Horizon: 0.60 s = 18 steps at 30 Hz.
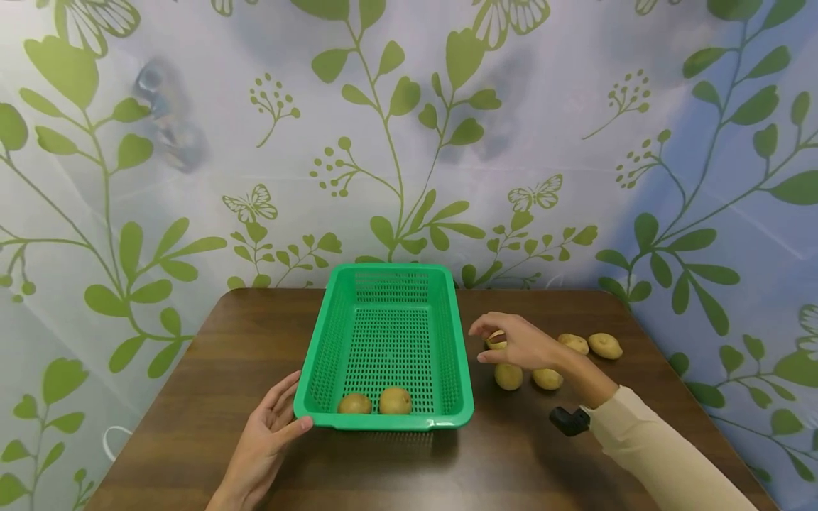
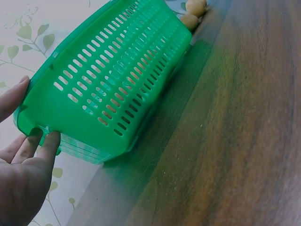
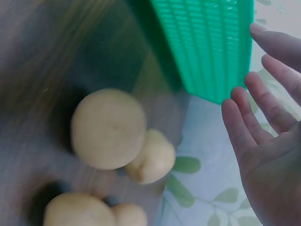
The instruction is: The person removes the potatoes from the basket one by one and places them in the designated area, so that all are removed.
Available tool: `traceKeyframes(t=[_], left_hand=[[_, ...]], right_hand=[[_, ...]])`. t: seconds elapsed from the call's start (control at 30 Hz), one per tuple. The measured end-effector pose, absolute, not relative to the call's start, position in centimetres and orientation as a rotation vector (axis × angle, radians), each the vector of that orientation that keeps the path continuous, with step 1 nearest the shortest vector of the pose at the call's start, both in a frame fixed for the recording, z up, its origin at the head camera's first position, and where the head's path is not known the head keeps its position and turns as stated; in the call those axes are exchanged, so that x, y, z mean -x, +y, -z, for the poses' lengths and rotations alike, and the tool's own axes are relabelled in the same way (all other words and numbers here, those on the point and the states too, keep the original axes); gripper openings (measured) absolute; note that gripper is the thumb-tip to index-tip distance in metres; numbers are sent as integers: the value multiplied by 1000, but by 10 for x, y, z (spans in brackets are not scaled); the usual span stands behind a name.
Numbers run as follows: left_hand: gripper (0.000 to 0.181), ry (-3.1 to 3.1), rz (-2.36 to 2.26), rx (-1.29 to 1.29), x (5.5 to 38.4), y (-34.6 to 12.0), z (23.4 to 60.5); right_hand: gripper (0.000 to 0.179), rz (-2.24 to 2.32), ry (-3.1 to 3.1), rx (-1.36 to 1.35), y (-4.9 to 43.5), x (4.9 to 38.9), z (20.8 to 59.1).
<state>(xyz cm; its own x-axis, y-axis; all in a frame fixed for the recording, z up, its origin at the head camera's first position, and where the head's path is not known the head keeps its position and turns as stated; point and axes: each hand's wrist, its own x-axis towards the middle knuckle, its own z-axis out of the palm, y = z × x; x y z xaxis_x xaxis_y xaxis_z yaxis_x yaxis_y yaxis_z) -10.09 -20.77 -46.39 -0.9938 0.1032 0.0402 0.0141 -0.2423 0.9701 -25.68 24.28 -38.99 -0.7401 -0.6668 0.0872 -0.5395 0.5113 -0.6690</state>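
A green plastic basket [image 1: 383,423] with slotted walls stands on the table. Inside, against its near wall, lie two potatoes [image 1: 395,401]. My left hand [image 1: 262,443] holds the basket's near left corner; in the left wrist view its thumb lies at the rim and the fingers curl against the outer wall. Beyond the basket's right side, my right hand [image 1: 520,342] hovers over several loose potatoes [image 1: 508,377], partly hiding one. Its fingers are loosely bent with nothing between them. The right wrist view shows bare fingers [image 3: 256,117] spread near the basket's outer wall [image 3: 202,42].
The brown wooden table [image 1: 255,333] reaches back to a curtain [image 1: 287,142] printed with green leaves and butterflies. Two more potatoes [image 1: 605,346] lie farther right, behind the right forearm. A white loop of cord [image 1: 108,443] shows off the table's left edge.
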Motion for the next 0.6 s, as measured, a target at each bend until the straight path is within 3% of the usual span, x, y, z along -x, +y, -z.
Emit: traceKeyframes(t=[0.6], left_hand=[[75, 1898, -2440, -161, 101, -207, 465]], right_hand=[[40, 831, 2471, 1242, 183, 269, 357]])
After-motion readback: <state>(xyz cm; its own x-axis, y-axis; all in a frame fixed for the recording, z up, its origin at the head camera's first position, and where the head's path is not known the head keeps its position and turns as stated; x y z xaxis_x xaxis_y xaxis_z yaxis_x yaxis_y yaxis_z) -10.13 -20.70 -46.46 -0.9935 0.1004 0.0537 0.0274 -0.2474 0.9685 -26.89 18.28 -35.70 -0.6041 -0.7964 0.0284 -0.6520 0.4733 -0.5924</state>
